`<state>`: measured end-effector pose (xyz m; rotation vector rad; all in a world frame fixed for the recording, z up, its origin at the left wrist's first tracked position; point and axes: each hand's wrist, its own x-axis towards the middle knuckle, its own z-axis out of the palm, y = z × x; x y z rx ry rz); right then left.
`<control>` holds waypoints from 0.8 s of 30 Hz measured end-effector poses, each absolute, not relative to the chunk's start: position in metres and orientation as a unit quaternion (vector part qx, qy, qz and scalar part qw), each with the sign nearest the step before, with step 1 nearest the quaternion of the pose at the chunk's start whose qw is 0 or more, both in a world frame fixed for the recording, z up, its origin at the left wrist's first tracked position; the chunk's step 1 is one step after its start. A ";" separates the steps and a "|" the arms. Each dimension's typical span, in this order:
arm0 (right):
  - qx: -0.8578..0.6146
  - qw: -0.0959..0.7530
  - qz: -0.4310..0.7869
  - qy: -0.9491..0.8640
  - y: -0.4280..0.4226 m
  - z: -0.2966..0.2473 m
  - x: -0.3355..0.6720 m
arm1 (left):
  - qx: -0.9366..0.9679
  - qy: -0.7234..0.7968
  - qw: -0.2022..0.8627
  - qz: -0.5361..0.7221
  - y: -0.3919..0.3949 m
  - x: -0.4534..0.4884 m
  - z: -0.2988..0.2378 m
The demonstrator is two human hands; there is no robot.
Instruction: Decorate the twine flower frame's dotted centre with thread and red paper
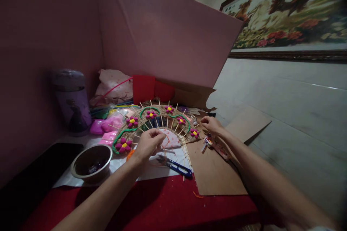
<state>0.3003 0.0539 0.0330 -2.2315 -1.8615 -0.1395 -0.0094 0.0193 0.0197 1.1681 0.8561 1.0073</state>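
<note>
My left hand (151,143) is closed in a pinch above the white sheet, a thin strand of orange yarn (167,139) at its fingertips. Under that wrist an orange bundle (130,155) partly shows. My right hand (211,124) is closed too, fingertips together beside the right end of a woven arch (162,108); what it grips, if anything, cannot be made out. The arch is twine woven over thin sticks, with several purple flowers with yellow centres and green curving strips on it. Blue thread snips (177,167) lie in front of my left hand.
A metal bowl (91,161) with dark contents stands at left, before a purple tumbler (71,103). Pink packets (110,124) lie behind. Brown cardboard (217,173) lies at right on the red cloth (162,202). A small colourful item (208,141) sits below my right hand.
</note>
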 end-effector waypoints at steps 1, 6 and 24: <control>-0.757 0.098 -0.042 -0.644 0.062 0.028 0.306 | 0.512 0.377 0.633 0.442 0.020 -0.010 0.020; -0.720 0.029 -0.031 -0.692 0.088 0.006 0.323 | 0.521 0.384 0.621 0.442 0.019 -0.011 0.021; -0.656 -0.005 -0.038 -0.754 0.075 0.036 0.364 | 0.527 0.411 0.600 0.439 0.021 -0.010 0.019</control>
